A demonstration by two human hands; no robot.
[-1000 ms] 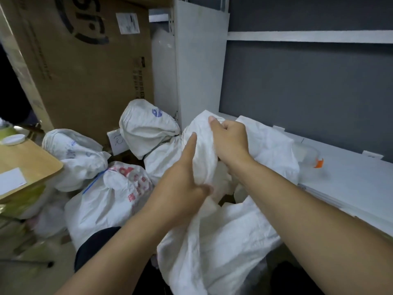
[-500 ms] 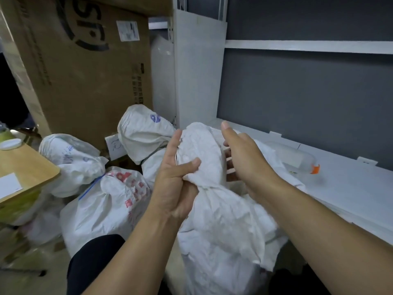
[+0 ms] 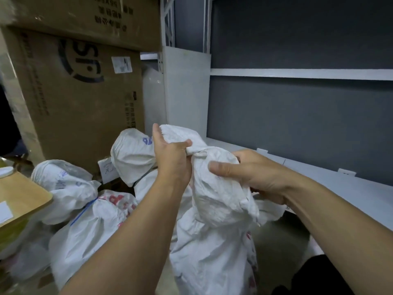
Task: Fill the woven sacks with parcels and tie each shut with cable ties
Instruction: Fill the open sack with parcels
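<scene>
A white woven sack (image 3: 214,241) stands in front of me, its top gathered into a twisted neck. My left hand (image 3: 172,158) grips that neck just under the bunched end, thumb across the front. My right hand (image 3: 251,173) holds the bulging fabric below the neck, thumb pressed on its front face and fingers hidden behind. No cable tie shows on this sack. Three filled sacks lie to the left: one (image 3: 131,154) behind my left hand, one (image 3: 63,186) by the table, and one (image 3: 89,231) tied with a blue tie (image 3: 84,211).
Large cardboard boxes (image 3: 78,96) are stacked at the left rear. A wooden table corner (image 3: 23,199) juts in at the left edge. A white shelf (image 3: 331,184) runs along the grey wall at right, with a white cabinet panel (image 3: 187,92) behind the sacks.
The sack's loose mouth has been gathered and twisted into a tight neck. My left hand moved up round it, and my right hand dropped to the fabric below. The view tilted upward.
</scene>
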